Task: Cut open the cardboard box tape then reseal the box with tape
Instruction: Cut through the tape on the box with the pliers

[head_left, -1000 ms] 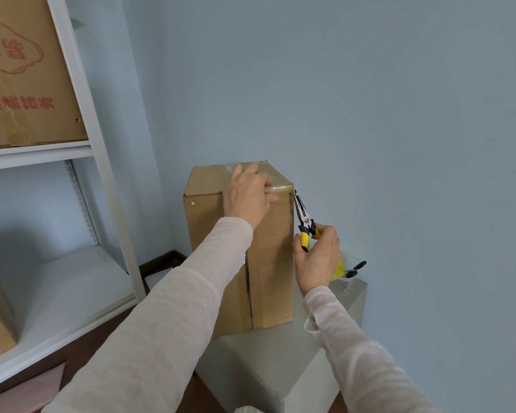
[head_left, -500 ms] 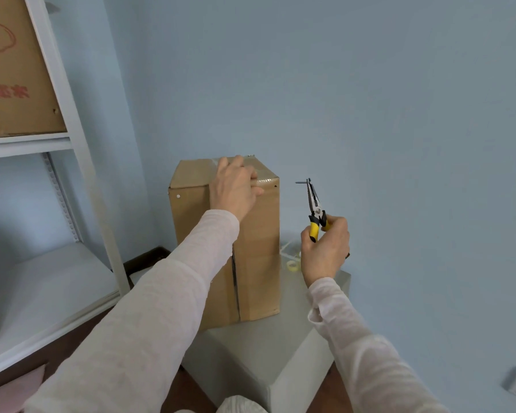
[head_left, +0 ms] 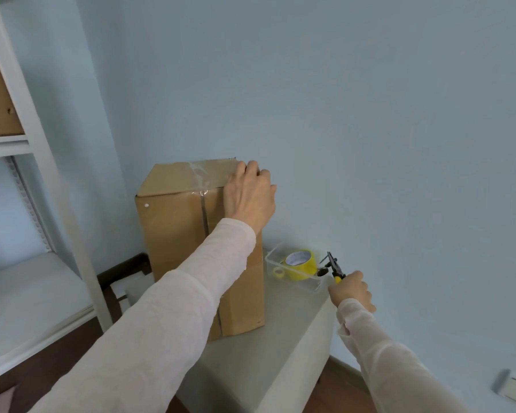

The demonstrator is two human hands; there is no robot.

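left hand (head_left: 249, 195) gripping box (head_left: 173, 234) top edge, centre. right hand (head_left: 352, 290), fingers curling round pliers (head_left: 334, 266), lower right, near tape (head_left: 304, 268). cutting probably finishing; next needing free hand for tape.

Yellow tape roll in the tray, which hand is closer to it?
Right. The right hand, gripping the pliers, is just right of the clear tray holding the yellow tape roll. The left hand grips the cardboard box top, above and left of it.
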